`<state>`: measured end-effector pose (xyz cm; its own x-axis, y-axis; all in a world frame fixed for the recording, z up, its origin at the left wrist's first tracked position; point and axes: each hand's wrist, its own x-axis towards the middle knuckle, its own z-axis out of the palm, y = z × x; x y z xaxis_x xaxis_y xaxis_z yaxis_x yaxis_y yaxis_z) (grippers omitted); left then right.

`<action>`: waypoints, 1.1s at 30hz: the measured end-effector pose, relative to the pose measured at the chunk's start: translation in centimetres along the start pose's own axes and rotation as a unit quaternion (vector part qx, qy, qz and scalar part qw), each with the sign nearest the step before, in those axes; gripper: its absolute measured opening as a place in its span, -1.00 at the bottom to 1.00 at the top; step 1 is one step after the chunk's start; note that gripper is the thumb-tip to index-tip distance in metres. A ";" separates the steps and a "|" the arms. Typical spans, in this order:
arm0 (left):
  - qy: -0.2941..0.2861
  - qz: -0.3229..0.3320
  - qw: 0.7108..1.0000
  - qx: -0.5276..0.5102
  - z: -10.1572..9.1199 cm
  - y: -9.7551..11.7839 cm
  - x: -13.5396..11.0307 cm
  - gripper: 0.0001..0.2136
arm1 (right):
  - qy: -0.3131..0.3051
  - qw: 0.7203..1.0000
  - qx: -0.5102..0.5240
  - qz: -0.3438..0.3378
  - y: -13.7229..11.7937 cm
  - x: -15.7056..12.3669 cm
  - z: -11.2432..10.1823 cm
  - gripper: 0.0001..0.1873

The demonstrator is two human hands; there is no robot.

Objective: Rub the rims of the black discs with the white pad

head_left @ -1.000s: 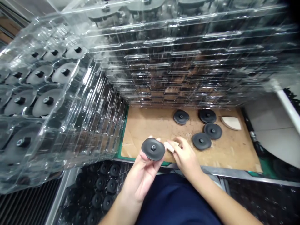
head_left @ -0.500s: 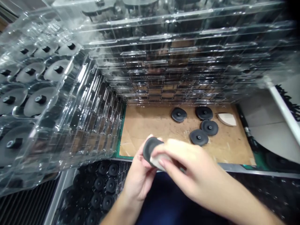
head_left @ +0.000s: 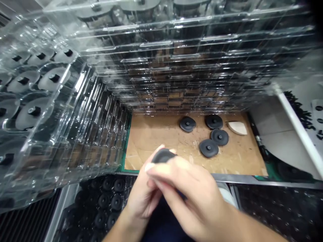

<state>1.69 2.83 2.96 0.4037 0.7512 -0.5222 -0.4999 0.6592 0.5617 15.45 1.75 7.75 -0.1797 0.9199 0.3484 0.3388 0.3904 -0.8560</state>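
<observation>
My left hand [head_left: 141, 198] holds a black round disc [head_left: 163, 155] by its edge, just in front of the brown board [head_left: 153, 134]. My right hand [head_left: 191, 201] lies across the disc and the left hand's fingers, fingers pressed together and blurred by motion; whether the pale piece seen in it earlier is still there is hidden. Several more black discs [head_left: 209, 148] lie on the board behind, beside a pale wedge-shaped piece [head_left: 237, 128].
Tall stacks of clear plastic trays [head_left: 176, 60] with black discs rise behind and to the left [head_left: 45, 111]. A bin of black discs [head_left: 106, 201] sits below at the left. A white rail [head_left: 297, 124] runs at the right.
My right hand, holding a pale piece, has swept left over the disc and now covers most of it. The disc has tilted away in my left hand.
</observation>
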 end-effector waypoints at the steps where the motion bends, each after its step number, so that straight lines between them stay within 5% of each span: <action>1: -0.012 0.008 1.000 -0.012 -0.1 0.1 0.0 -0.43 | -0.030 0.999 0.006 0.013 0.0 -0.4 -0.4 -0.77; 3: -0.031 0.021 0.999 -0.037 -0.1 0.3 -0.1 -0.49 | -0.055 0.997 -0.022 0.046 0.0 -1.1 -1.4 -0.78; 7: -0.007 0.031 0.999 -0.031 0.5 0.5 -0.2 -0.52 | -0.007 0.990 -0.133 0.054 0.0 -1.6 -2.5 -0.77; 17: 0.032 0.078 0.995 -0.047 0.6 0.0 0.2 -0.54 | -0.005 0.996 -0.077 0.041 -0.3 -0.8 -1.5 -0.76; 19: 0.049 0.079 0.995 -0.046 0.5 -0.1 0.4 -0.53 | -0.024 0.998 -0.039 0.045 0.7 -0.6 -1.4 -0.77; 25: 0.081 0.079 0.990 -0.079 0.0 0.4 0.7 -0.57 | 0.049 0.968 -0.082 0.231 7.1 -1.5 -0.3 -0.80; 33: 0.046 0.070 0.993 -0.088 -0.7 0.8 0.5 -0.55 | -0.047 0.969 -0.047 0.236 8.2 -5.6 2.1 -0.81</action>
<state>0.97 3.76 2.72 0.2536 0.8235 -0.5076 -0.6751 0.5265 0.5168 17.32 -0.24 -2.02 -0.0663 0.9913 -0.1140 0.4866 -0.0677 -0.8710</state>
